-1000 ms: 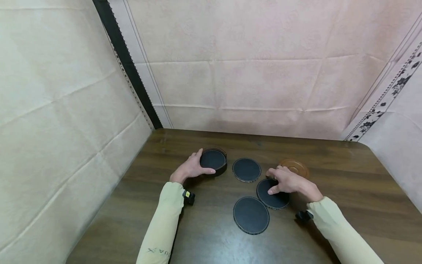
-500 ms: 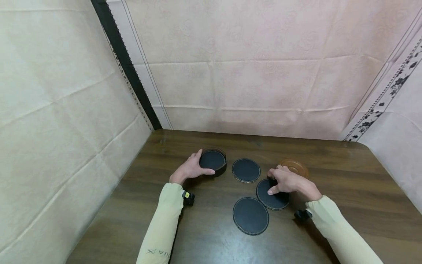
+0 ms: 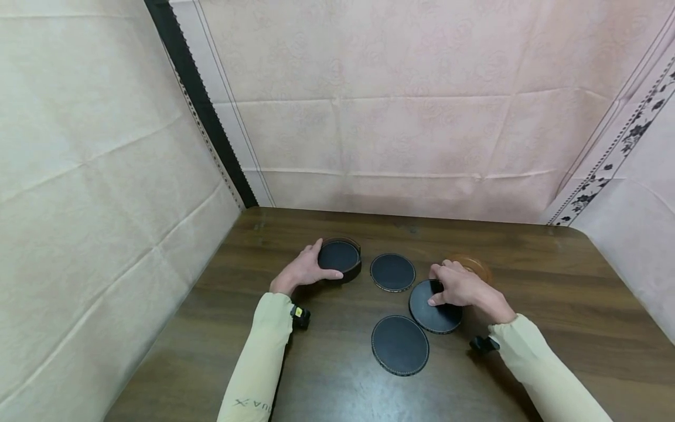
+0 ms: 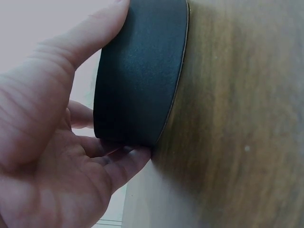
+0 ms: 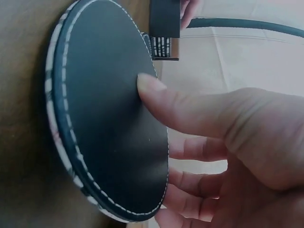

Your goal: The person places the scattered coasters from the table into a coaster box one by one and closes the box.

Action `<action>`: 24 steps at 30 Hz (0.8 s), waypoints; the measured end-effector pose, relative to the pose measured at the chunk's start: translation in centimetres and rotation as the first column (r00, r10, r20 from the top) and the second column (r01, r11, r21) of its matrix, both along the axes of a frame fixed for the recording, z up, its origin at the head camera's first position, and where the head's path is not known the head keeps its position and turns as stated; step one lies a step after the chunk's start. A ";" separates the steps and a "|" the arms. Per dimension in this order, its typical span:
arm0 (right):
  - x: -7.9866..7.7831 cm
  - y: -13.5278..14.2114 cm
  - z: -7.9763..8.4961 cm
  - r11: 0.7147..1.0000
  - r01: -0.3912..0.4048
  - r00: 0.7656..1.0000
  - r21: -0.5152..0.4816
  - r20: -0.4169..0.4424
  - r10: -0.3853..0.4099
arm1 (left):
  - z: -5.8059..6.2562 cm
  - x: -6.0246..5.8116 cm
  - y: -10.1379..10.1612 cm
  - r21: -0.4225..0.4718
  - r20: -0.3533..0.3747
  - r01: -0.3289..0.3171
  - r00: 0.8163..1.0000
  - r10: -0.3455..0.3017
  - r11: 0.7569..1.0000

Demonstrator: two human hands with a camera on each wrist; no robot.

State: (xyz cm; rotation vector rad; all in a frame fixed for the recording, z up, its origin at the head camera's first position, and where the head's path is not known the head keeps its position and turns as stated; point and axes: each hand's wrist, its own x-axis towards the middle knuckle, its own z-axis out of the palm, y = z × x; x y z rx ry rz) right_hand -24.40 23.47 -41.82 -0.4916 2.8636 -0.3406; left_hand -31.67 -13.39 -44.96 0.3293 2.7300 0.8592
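My left hand (image 3: pixel 307 268) grips a round black coaster holder (image 4: pixel 142 71) from its left side, thumb and fingers around the wall. Inside it, a dark coaster (image 3: pixel 338 256) shows on top; the right wrist view reveals stacked edges through a slot in the wall. My right hand (image 3: pixel 457 283) pinches a round black coaster (image 5: pixel 111 118) with white stitching, thumb on its face and fingers at the far edge. That coaster's far side is tipped up from the table. Two more black coasters lie flat, one behind (image 3: pixel 392 272) and one in front (image 3: pixel 400 346).
A round brown wooden disc (image 3: pixel 477 268) lies behind my right hand, partly hidden by it. The brown wooden table (image 3: pixel 337 387) has its far edge against a pale cloth wall (image 3: pixel 401 135), with cloth at both sides too.
My right hand has lifted the far side of its coaster slightly, so the face now catches more light. The left hand and holder stay in place.
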 end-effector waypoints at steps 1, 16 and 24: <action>0.1 0.0 0.2 1.000 0.006 1.000 -0.008 -0.007 -0.006 | 0.0 0.0 0.0 -0.002 -0.003 0.003 1.000 -0.003 1.000; 0.8 1.2 3.0 0.984 0.023 0.997 -0.177 -0.069 -0.035 | 0.1 -0.1 -0.2 -0.003 0.000 0.008 1.000 -0.008 1.000; 1.1 1.6 3.7 0.967 -0.021 0.997 -0.253 -0.073 0.002 | 0.1 -0.1 0.0 0.004 -0.001 0.009 1.000 -0.009 1.000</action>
